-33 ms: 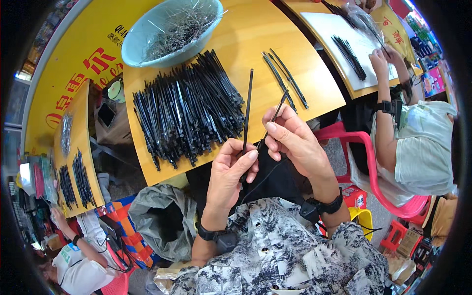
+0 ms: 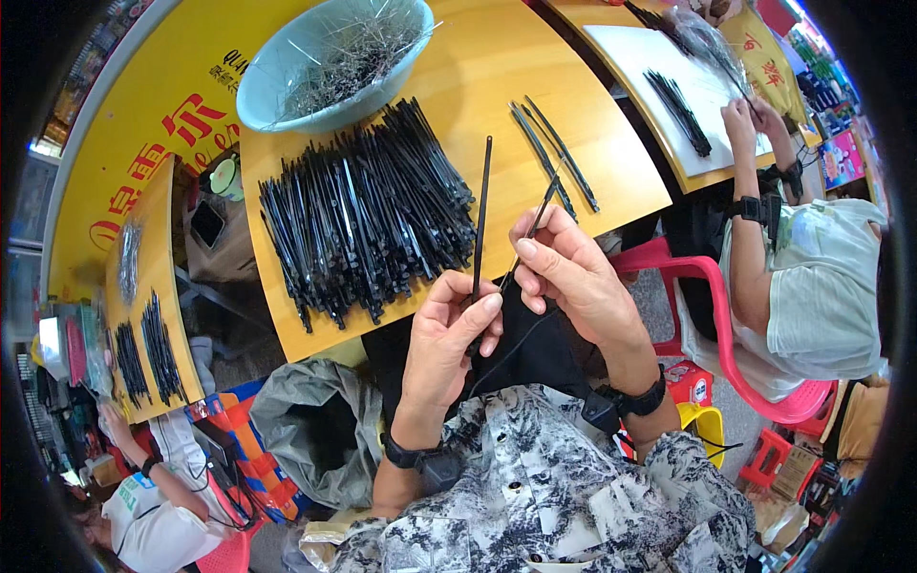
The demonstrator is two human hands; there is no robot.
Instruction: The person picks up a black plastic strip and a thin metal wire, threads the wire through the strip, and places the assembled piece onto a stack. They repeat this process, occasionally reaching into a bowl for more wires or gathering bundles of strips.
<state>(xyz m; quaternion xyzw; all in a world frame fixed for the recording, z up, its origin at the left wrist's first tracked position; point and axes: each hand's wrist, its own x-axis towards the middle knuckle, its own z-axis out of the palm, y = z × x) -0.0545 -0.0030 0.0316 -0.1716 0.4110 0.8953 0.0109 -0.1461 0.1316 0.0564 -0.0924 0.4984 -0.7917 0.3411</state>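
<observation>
My left hand (image 2: 447,327) is closed round a thin black strip (image 2: 482,215) that stands upright, with a small hole near its top end. My right hand (image 2: 571,272) pinches a slim dark pointed piece (image 2: 546,198) between thumb and fingers; its lower end meets the fingertips of my left hand. The exact kind of either piece cannot be made out. Beyond my hands, a broad pile of similar black strips (image 2: 363,215) lies on the yellow table (image 2: 497,57). Several separate strips (image 2: 559,153) lie to the right of it.
A pale blue basin (image 2: 287,72) holding tangled thin wiry bits stands at the far side. An open grey sack (image 2: 320,430) is left of my lap. Co-workers sit at both sides, one on a pink chair (image 2: 723,334), with black strips (image 2: 676,113) on a white board (image 2: 621,57).
</observation>
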